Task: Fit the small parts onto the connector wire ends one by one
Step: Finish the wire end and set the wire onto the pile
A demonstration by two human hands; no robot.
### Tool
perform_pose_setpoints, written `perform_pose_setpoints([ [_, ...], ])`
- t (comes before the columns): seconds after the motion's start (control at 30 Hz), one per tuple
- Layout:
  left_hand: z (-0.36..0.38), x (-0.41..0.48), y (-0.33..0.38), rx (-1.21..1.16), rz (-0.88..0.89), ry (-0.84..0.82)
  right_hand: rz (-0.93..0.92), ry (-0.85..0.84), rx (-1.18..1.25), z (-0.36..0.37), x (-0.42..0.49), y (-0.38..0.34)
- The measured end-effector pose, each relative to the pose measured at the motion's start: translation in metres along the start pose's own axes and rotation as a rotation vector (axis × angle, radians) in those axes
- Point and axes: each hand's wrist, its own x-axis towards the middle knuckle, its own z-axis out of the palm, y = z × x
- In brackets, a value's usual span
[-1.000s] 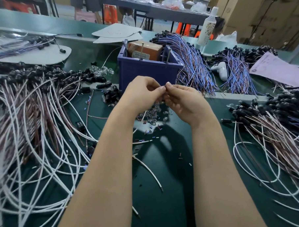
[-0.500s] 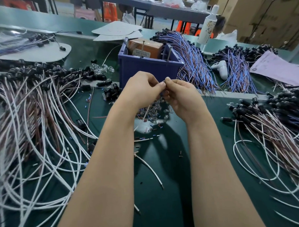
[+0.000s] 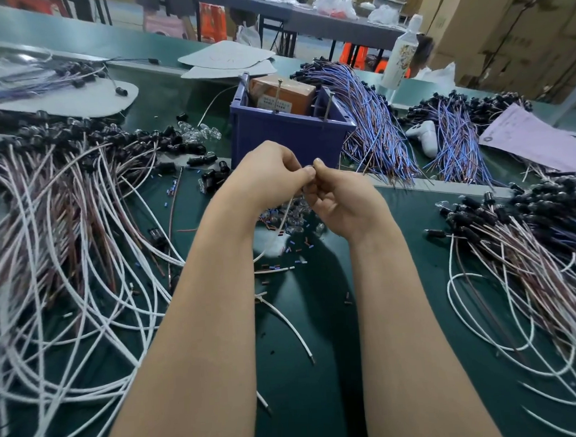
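Observation:
My left hand [image 3: 271,176] and my right hand [image 3: 342,199] meet fingertip to fingertip above the green table [image 3: 319,365]. Between their pinching fingers sits a small dark part [image 3: 311,169], mostly hidden. A white wire [image 3: 282,223] hangs down from my left hand toward the table. Under my hands lies a pile of small clear parts and tiny coloured sleeves [image 3: 293,224].
White and brown wires with black connectors lie heaped at the left [image 3: 66,228] and right [image 3: 529,257]. A blue bin [image 3: 286,139] holding a cardboard box stands just behind my hands. Blue-purple wire bundles [image 3: 375,125] lie behind it, with a white bottle [image 3: 400,56] and papers [image 3: 534,141].
Both hands have stayed together, fingertips working on the wire end. The hanging white wire has swung slightly; the view has shifted a little.

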Motion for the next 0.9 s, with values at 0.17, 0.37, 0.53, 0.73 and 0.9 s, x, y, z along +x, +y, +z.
perform_pose_setpoints([
  [0.17,0.0,-0.003,-0.002,-0.068,-0.001,-0.044,-0.043,0.001,-0.138,0.002,-0.002,0.001],
  [0.37,-0.007,-0.006,-0.004,-0.079,-0.071,0.003,-0.34,0.329,-0.513,-0.027,-0.003,-0.014],
  [0.53,-0.009,-0.003,0.0,-0.182,-0.037,0.223,-0.204,0.16,-1.132,-0.019,-0.007,-0.004],
  [0.73,-0.011,-0.003,0.004,-0.219,0.013,0.251,-0.067,0.011,-1.477,-0.005,-0.016,-0.013],
  [0.9,-0.009,-0.004,0.003,-0.29,0.002,0.227,-0.029,-0.095,-1.637,0.011,-0.021,-0.001],
])
